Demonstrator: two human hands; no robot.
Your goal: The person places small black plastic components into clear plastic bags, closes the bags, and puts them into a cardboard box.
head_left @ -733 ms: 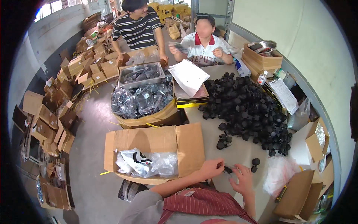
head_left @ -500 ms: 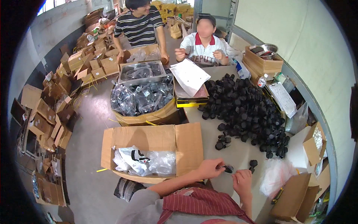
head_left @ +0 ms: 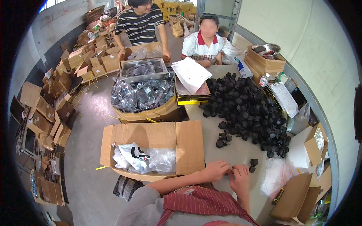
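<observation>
My left hand (head_left: 216, 171) and my right hand (head_left: 240, 177) meet over the near part of the table (head_left: 230, 154). Their fingers are pinched together at the tips, and whatever lies between them is mostly hidden. Just right of my right hand, a small pair of black plastic parts (head_left: 253, 164) rests on the tabletop. Farther off spreads a large heap of black knob-like plastic parts (head_left: 249, 109), with a small cluster of the same parts (head_left: 223, 140) at its near left.
An open cardboard box (head_left: 188, 147) with clear plastic bags stands left of my hands. Behind it, a big carton (head_left: 151, 115) of bagged parts carries a metal tray (head_left: 145, 77). A box cutter (head_left: 278, 196) and plastic bags (head_left: 277, 175) lie at right. Two people are across the table.
My hands have come together, and the small dark piece seen between them is now covered by fingers. The person in the white shirt has lowered both hands.
</observation>
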